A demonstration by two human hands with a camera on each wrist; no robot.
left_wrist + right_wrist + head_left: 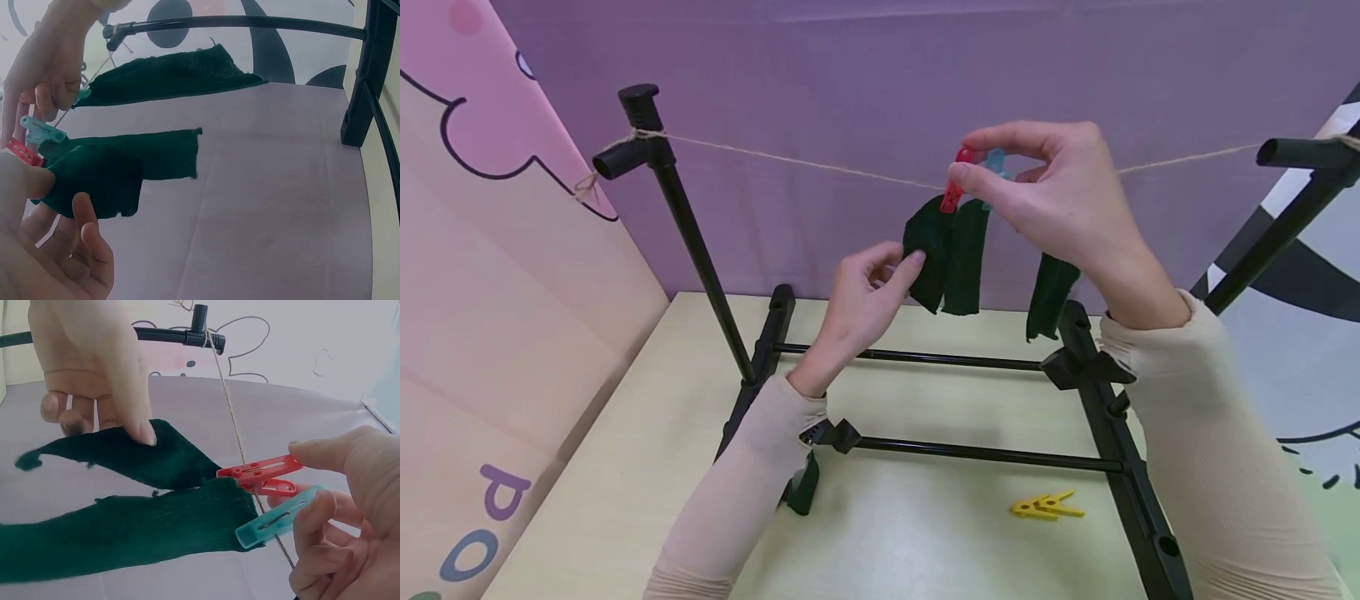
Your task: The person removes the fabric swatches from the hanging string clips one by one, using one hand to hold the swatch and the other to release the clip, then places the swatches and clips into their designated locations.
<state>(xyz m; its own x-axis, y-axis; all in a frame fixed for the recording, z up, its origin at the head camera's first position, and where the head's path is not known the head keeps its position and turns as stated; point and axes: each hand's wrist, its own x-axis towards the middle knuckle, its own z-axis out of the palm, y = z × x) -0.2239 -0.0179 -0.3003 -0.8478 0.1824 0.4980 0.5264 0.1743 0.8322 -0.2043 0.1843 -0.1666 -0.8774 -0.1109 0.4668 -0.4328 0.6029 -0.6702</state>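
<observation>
My left hand (867, 296) pinches the side edge of a dark green cloth piece (927, 250) at the string (797, 161). My right hand (1067, 192) holds a red clothespin (265, 467) by its handle ends, the thumb on one of them. In the right wrist view its tip lies over the cloth's upper corner, by the string. Close beside it, a light blue clothespin (275, 519) clips a second green cloth strip (144, 531) to the string. Farther right hangs a third green cloth (1051, 298), its top hidden behind my right hand in the head view.
A black rod frame stands on the pale table (625, 467), with a left post (696, 250) and a right post (1270, 242) bearing the string. Yellow clothespins (1047, 506) lie at the front right. Another green cloth (805, 487) is partly hidden by my left sleeve.
</observation>
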